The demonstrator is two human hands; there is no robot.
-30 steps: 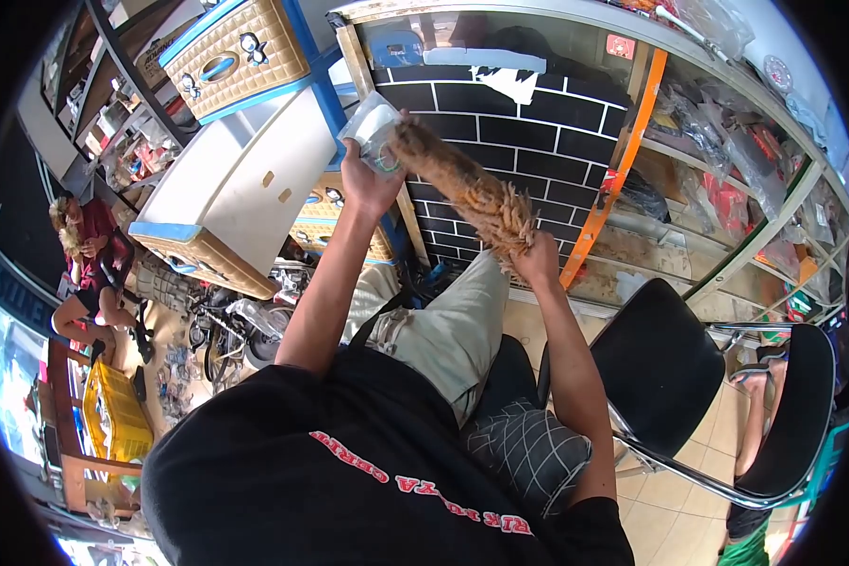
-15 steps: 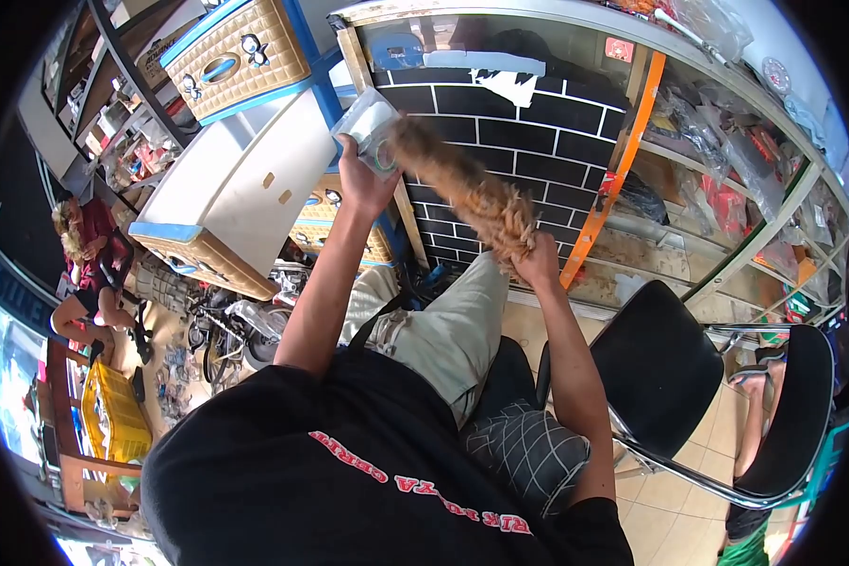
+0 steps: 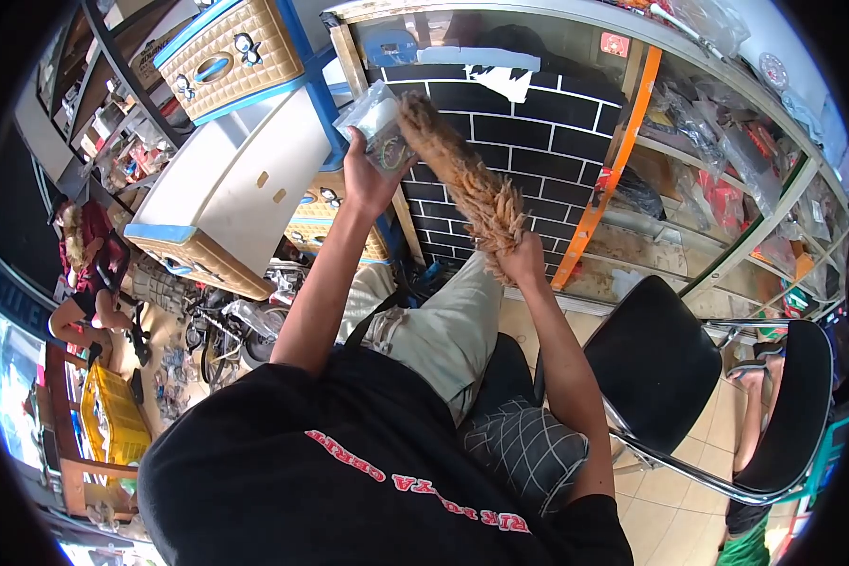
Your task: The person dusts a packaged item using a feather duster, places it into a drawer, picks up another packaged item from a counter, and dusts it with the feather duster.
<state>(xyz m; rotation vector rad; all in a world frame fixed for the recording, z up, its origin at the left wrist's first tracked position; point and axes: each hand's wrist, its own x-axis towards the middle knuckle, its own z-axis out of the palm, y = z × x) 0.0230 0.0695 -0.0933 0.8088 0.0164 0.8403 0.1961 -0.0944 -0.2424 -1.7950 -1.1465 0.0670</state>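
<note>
My left hand [image 3: 373, 179] grips a clear plastic bag [image 3: 375, 123] with something pale and thin coiled strands inside; the exact contents are hard to make out. In my right hand [image 3: 521, 259] is a fluffy brown feather duster [image 3: 467, 179], its handle hidden in my closed fingers. The duster slants up and to the left, its far end beside the bag. Whether the two touch I cannot tell.
An open drawer [image 3: 226, 179] of a plastic cabinet juts out at left. Ahead stands a glass display case [image 3: 660, 236] with bagged goods. A black chair [image 3: 651, 368] is at right. Motorcycle parts [image 3: 236, 330] lie on the floor. Another person [image 3: 90, 255] sits at far left.
The duster and my right hand have shifted slightly left. My left hand still holds the bag, which has moved slightly to the right.
</note>
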